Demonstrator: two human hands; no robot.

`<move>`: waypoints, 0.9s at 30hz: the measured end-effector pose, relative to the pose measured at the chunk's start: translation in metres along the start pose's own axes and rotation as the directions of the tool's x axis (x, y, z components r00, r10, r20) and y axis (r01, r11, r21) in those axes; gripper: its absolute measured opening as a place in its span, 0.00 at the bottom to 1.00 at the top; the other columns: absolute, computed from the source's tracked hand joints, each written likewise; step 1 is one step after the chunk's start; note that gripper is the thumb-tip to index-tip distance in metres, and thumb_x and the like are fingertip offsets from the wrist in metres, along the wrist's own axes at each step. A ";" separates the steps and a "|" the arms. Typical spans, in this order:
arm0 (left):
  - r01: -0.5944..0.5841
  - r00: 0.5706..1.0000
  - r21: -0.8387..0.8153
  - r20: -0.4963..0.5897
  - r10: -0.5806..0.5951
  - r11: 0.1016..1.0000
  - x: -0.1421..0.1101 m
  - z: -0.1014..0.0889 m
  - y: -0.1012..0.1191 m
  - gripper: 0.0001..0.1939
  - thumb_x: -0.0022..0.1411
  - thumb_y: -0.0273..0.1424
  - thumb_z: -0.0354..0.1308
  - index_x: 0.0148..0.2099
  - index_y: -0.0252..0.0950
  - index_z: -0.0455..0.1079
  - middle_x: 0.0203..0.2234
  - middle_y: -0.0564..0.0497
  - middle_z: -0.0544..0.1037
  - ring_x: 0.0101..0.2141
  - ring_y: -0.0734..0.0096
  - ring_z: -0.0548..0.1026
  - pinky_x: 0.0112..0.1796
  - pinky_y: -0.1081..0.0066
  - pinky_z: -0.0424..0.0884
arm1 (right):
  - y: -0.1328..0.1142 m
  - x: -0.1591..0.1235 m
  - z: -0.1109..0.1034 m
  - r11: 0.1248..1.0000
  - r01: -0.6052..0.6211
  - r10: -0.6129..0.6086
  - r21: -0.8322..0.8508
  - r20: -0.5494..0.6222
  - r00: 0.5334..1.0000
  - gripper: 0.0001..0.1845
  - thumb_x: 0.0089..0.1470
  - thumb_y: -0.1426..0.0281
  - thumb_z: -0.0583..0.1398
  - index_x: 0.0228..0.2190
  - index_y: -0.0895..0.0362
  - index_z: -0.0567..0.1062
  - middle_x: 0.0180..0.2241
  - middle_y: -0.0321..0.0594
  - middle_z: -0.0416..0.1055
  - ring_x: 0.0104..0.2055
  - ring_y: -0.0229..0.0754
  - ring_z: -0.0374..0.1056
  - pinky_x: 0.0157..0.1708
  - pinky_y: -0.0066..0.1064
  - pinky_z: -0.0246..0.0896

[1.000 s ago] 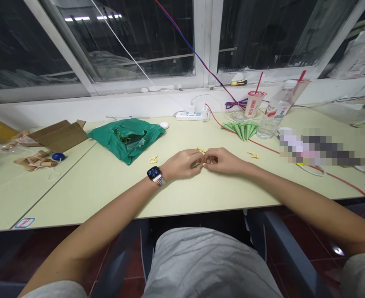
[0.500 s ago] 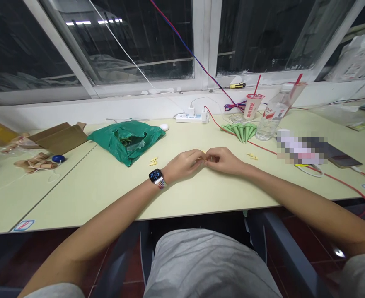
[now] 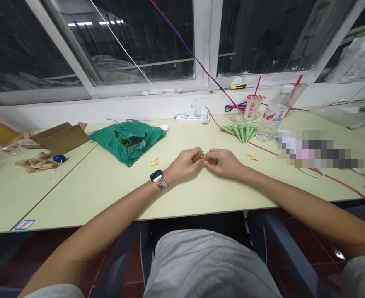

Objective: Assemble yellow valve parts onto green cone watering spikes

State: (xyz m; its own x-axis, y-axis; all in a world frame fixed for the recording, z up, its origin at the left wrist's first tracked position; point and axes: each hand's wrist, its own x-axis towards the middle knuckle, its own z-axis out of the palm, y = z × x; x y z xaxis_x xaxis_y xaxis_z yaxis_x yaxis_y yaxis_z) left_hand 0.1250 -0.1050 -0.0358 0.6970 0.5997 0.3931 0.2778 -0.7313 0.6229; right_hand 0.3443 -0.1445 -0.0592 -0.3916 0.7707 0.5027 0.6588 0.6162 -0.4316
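My left hand (image 3: 185,166), below a wrist with a watch (image 3: 156,175), is closed in a pinch at the middle of the table. Facing it, my right hand (image 3: 225,163) pinches too, the fingertips of both almost meeting. Between them shows a small yellow piece (image 3: 205,161), mostly covered by fingers, so its shape is unclear. More thin yellow pegs (image 3: 153,162) lie left of my left hand. Other yellow pegs (image 3: 252,157) rest to the right of my right hand.
A torn green plastic bag (image 3: 128,140) lies at left, near a cardboard box (image 3: 58,138) and a wooden toy with a blue ball (image 3: 59,158). Green cones (image 3: 241,132), a water bottle (image 3: 271,116) and a drink cup (image 3: 253,108) stand at right. A red cable (image 3: 289,160) crosses the table.
My left hand's fingers have drawn up and bent more, and a small gap has opened between the hands. The yellow piece at the fingertips shows more clearly now.
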 end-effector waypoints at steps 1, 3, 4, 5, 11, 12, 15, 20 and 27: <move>0.020 1.000 -0.011 -0.004 -0.020 1.000 0.000 0.001 0.000 0.02 0.68 0.29 0.57 0.41 0.38 0.71 0.29 0.55 0.76 0.30 0.71 0.72 0.33 0.70 0.65 | 0.000 0.000 0.001 1.000 0.001 -0.001 -0.020 -0.005 1.000 0.04 0.58 0.73 0.63 0.30 0.56 0.77 0.30 0.36 0.75 0.29 0.37 0.66 0.31 0.29 0.52; 0.056 0.998 -0.032 -0.015 -0.056 0.998 0.001 0.003 0.000 0.02 0.68 0.29 0.57 0.41 0.38 0.71 0.29 0.54 0.76 0.30 0.71 0.72 0.33 0.70 0.65 | -0.001 -0.001 0.001 0.998 -0.001 0.000 -0.064 -0.012 1.000 0.04 0.58 0.74 0.63 0.30 0.56 0.78 0.30 0.36 0.76 0.29 0.37 0.66 0.31 0.30 0.51; 0.070 0.997 -0.044 -0.022 -0.071 0.997 0.001 0.004 0.000 0.02 0.67 0.29 0.57 0.41 0.38 0.71 0.29 0.54 0.77 0.31 0.70 0.73 0.33 0.70 0.66 | -0.001 -0.001 0.001 0.997 -0.002 0.000 -0.083 -0.018 1.000 0.05 0.58 0.74 0.63 0.30 0.55 0.78 0.31 0.36 0.76 0.29 0.37 0.66 0.31 0.30 0.51; 0.081 0.996 -0.056 -0.030 -0.083 0.995 0.001 0.005 -0.001 0.02 0.67 0.29 0.58 0.40 0.38 0.71 0.29 0.54 0.77 0.31 0.70 0.73 0.33 0.69 0.66 | -0.002 -0.001 0.001 0.995 -0.002 -0.001 -0.099 -0.026 1.000 0.05 0.58 0.73 0.63 0.30 0.55 0.78 0.31 0.36 0.76 0.29 0.37 0.66 0.31 0.30 0.51; 0.137 0.988 -0.113 -0.059 -0.144 0.984 0.002 0.007 -0.003 0.03 0.66 0.30 0.59 0.38 0.37 0.72 0.30 0.53 0.78 0.32 0.69 0.74 0.34 0.69 0.67 | -0.005 -0.002 0.003 0.982 -0.003 -0.008 -0.188 -0.053 0.999 0.06 0.59 0.72 0.62 0.30 0.56 0.78 0.31 0.36 0.77 0.30 0.37 0.68 0.30 0.31 0.48; 0.145 0.986 -0.121 -0.059 -0.153 0.982 0.002 0.006 -0.004 0.03 0.65 0.30 0.60 0.38 0.37 0.72 0.30 0.53 0.78 0.31 0.70 0.74 0.33 0.69 0.66 | -0.006 -0.002 0.004 0.979 -0.003 -0.008 -0.204 -0.052 0.999 0.06 0.59 0.72 0.62 0.30 0.56 0.78 0.31 0.36 0.77 0.30 0.37 0.68 0.30 0.32 0.48; 0.165 0.982 -0.139 -0.066 -0.176 0.976 0.003 0.006 -0.005 0.04 0.65 0.30 0.60 0.36 0.37 0.71 0.29 0.53 0.77 0.30 0.71 0.72 0.32 0.69 0.66 | -0.007 -0.002 0.006 0.970 -0.002 -0.011 -0.243 -0.050 0.999 0.08 0.60 0.71 0.62 0.28 0.56 0.78 0.31 0.37 0.78 0.30 0.38 0.68 0.30 0.32 0.47; 0.170 0.980 -0.157 -0.080 -0.185 0.973 0.004 0.007 -0.009 0.06 0.64 0.31 0.61 0.34 0.36 0.70 0.27 0.53 0.77 0.29 0.72 0.71 0.31 0.71 0.65 | -0.008 -0.003 0.010 0.945 0.041 -0.064 -0.325 -0.059 0.996 0.10 0.62 0.70 0.60 0.28 0.56 0.77 0.30 0.38 0.77 0.28 0.38 0.65 0.30 0.33 0.45; 0.227 0.963 -0.339 -0.063 -0.263 0.913 0.008 0.009 -0.016 0.10 0.61 0.35 0.65 0.32 0.36 0.68 0.25 0.52 0.77 0.25 0.74 0.70 0.28 0.71 0.66 | -0.006 -0.001 0.013 0.878 0.071 -0.117 -0.473 -0.069 0.991 0.12 0.66 0.69 0.58 0.31 0.57 0.78 0.30 0.41 0.76 0.25 0.38 0.58 0.30 0.35 0.42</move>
State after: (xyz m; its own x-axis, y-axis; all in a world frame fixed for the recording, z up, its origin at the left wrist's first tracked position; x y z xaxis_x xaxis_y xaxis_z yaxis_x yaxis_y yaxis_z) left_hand 0.1320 -0.0913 -0.0492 0.5563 0.7903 0.2570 0.1879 -0.4209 0.8874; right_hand 0.3323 -0.1474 -0.0669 -0.4207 0.6803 0.6002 0.8548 0.5189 0.0111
